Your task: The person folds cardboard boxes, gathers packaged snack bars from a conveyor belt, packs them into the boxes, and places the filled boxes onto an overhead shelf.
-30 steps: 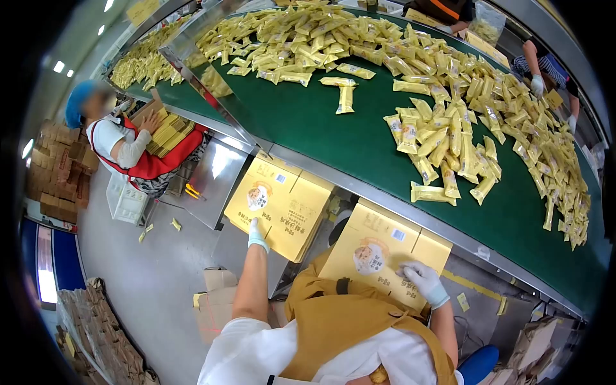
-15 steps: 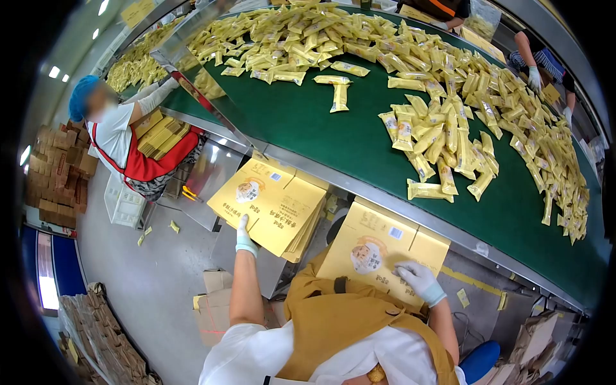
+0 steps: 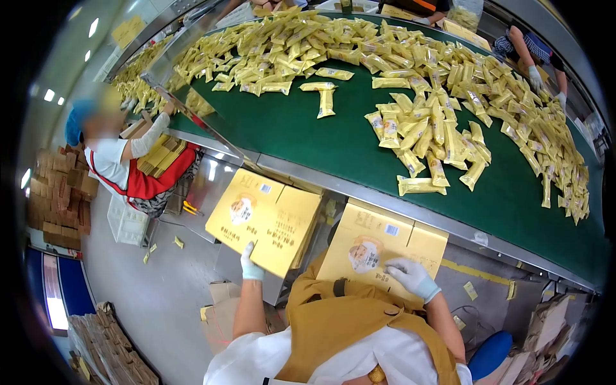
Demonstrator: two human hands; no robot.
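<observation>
Your left hand [image 3: 251, 264] grasps the left carton [image 3: 266, 218] by its near edge, while your right hand [image 3: 412, 278] lies half-curled on the right carton [image 3: 385, 231], its grip unclear.

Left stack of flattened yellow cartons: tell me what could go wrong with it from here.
1. The left carton stack could fan apart or slip: its layers show unevenly along the right side, and the left hand has it only at the near edge.
2. The top carton might crease, since the hand's fingers sit right by a slit in that edge.
</observation>
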